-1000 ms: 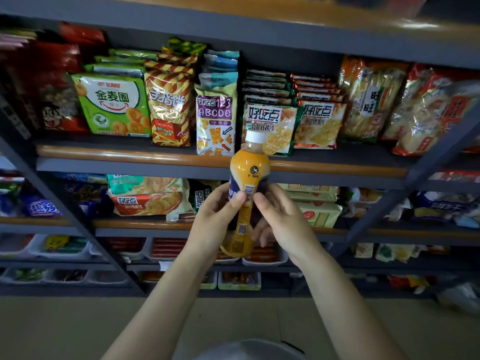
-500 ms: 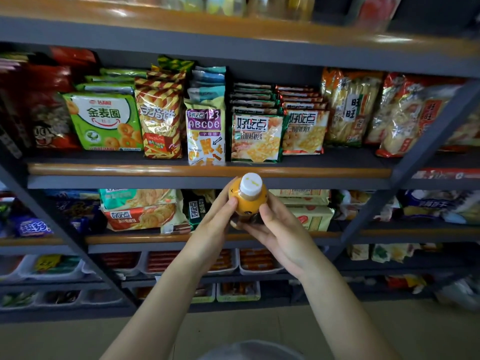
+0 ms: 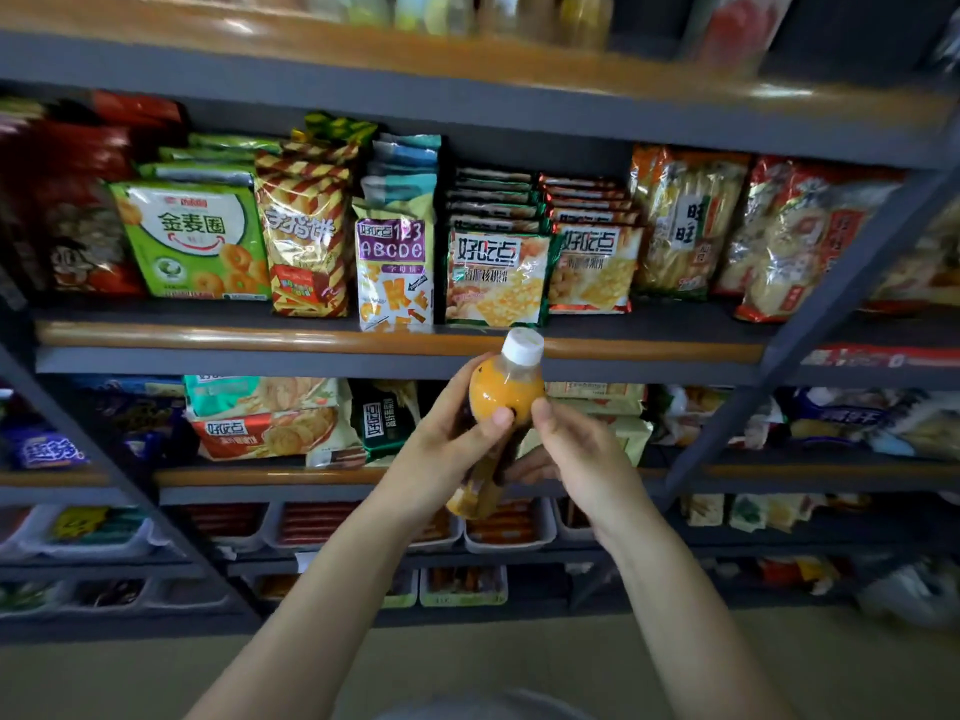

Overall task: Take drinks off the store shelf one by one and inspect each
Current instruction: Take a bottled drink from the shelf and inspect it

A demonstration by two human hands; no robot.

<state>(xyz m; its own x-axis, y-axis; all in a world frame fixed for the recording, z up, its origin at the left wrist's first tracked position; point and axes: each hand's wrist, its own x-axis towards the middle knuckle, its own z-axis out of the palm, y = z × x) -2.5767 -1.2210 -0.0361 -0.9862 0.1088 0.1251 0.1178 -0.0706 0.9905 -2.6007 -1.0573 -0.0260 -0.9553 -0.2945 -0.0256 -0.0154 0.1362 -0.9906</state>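
Observation:
An orange drink bottle (image 3: 503,389) with a white cap is held in front of the shelves, its top leaning toward the camera. My left hand (image 3: 447,449) grips its left side, thumb pressed on the shoulder. On the right side my right hand (image 3: 576,459) holds it, thumb on the shoulder and fingers curled behind the dark label. The bottle's lower end pokes out below both hands. More drink bottles (image 3: 498,13) stand blurred on the top shelf.
The grey shelf unit (image 3: 395,356) with wooden front rails holds snack bags on its middle level and more packets one level down. White trays of packaged sausages (image 3: 498,527) fill the lower levels. Slanted grey braces cross at left and right. Beige floor lies below.
The bottle went from upright with its label facing me to tipped cap-first toward me, then rose slightly and tilted back a little. Both hands kept their hold. The view shifted upward.

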